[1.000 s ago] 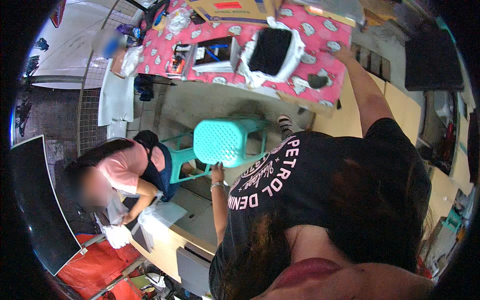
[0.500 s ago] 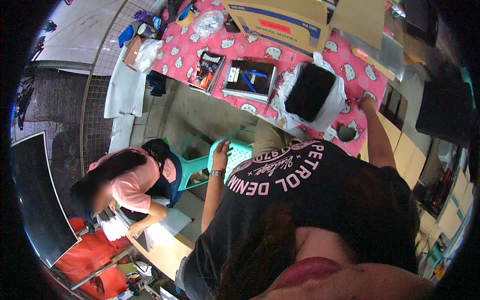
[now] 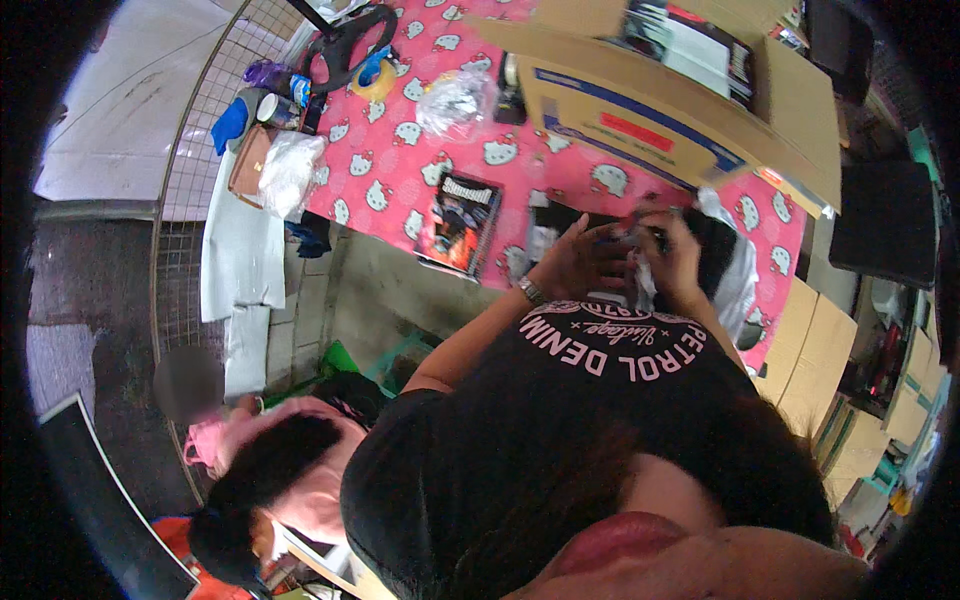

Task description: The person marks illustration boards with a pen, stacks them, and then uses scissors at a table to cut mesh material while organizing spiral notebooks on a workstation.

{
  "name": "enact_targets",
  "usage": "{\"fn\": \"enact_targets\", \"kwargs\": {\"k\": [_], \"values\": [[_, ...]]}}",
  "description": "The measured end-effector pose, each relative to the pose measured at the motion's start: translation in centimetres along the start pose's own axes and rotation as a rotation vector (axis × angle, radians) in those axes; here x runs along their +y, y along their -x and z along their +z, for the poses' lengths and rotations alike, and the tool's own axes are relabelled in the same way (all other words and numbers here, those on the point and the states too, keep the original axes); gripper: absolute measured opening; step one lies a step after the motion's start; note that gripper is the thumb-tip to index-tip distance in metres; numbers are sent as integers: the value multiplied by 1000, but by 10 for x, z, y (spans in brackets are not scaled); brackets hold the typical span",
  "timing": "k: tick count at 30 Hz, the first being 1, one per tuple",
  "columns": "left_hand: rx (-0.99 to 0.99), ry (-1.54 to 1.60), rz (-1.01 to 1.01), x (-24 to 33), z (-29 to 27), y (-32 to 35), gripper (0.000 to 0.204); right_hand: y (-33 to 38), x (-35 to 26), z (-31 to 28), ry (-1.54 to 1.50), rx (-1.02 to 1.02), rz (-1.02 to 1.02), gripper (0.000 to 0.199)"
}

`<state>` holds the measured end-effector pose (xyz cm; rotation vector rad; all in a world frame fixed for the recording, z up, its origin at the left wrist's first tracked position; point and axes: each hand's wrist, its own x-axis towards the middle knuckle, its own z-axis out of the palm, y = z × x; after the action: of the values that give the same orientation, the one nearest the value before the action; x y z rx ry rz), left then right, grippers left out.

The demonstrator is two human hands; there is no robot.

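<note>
My two hands are close together over the pink table, at the front of the box. My left hand, with a watch on its wrist, has its fingers stretched out and apart. My right hand is curled beside it; motion blur and the fingers hide what is in it. Beneath them lies a black-covered spiral notebook, mostly covered by my hands. A black object on a white plastic bag lies just right of my right hand. To the left is a notebook with a printed picture cover.
An open cardboard box with packed goods stands at the back. A plastic-wrapped bundle, a yellow tape roll and a white plastic bag lie at left. A person in pink bends at lower left.
Both hands have come together over the black notebook, the left from beside the stool, the right from the table's right edge. The view has shifted, showing more of the box; the other person has turned.
</note>
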<state>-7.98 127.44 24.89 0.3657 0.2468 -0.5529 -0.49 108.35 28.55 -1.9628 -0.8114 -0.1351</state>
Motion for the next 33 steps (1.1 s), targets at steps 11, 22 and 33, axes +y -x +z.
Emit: {"fn": "enact_targets", "kwargs": {"k": [11, 22, 33], "values": [[615, -231, 622, 342, -203, 68, 17, -147, -89, 183, -124, -80, -79, 27], [1371, -1865, 90, 629, -302, 34, 71, -155, -86, 204, 44, -47, 270, 23], [38, -1050, 636, 427, -182, 49, 45, -228, -75, 255, -443, 171, 633, 18]]}}
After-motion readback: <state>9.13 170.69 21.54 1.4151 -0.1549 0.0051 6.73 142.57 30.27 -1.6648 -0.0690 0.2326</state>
